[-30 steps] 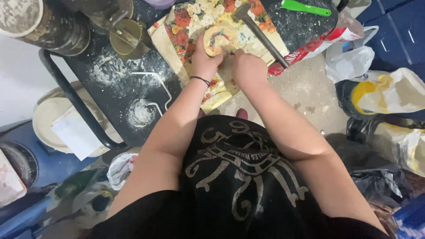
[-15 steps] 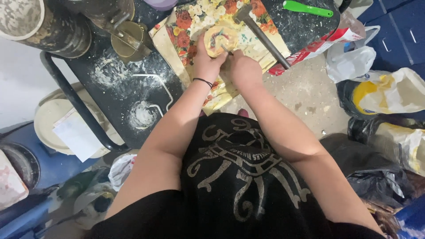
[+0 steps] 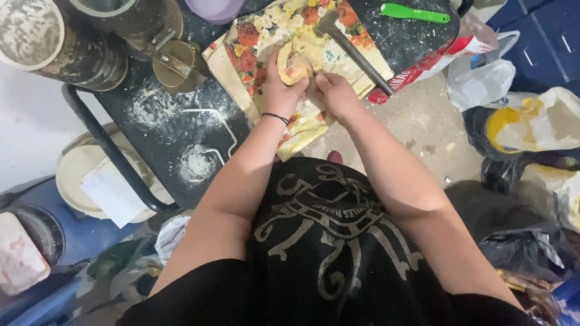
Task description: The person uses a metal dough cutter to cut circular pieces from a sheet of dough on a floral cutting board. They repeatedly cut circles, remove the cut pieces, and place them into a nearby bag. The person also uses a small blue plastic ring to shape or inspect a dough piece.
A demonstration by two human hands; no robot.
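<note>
**Soft dough worked near the table's edge**

A pale round of dough [image 3: 294, 60] sits on a flowered cloth [image 3: 254, 48] at the near edge of a dark, flour-dusted table [image 3: 175, 130]. The left hand [image 3: 279, 90], a black band at its wrist, curls around the dough's near side and grips it; the right hand [image 3: 338, 96] is closed beside it, fingertips pinching at the dough's right rim. A hammer [image 3: 353, 48] lies on the cloth just beyond the right hand, its handle running toward the table's right edge. A green scraper [image 3: 415, 12] rests near the far right corner; metal cans [image 3: 60, 42] stand at the far left. The cloth's near corner droops over the edge, so a hard pull could likely drag cloth and dough off toward the floor. A wide elbow movement might also knock the hammer, and too firm a pinch could tear the soft dough.
</note>
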